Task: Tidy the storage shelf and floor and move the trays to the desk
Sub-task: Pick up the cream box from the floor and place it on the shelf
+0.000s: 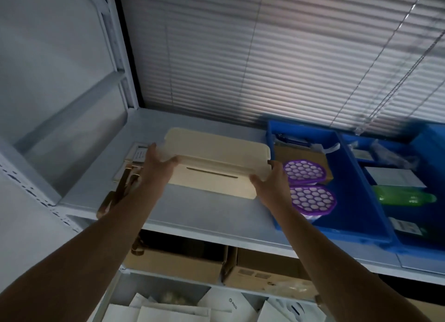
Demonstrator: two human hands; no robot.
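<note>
So, cream tray (216, 167) sits tilted on the grey shelf (192, 213), slot along its front face, no writing legible on it. Left hand (156, 162) grips its left end, fingers curled over the top edge; right hand (272, 177) clamps the right end, thumb on the front. Just right of the tray, a blue bin (361, 201) holds two purple honeycomb lids (308, 186), with a green bottle (404, 196) in the next bin. Left, a labelled card (138, 154), text too blurred. Below, cardboard boxes (262, 271) and white bags (231, 305), one with a small unreadable logo. Blinds (265, 56) behind
</note>
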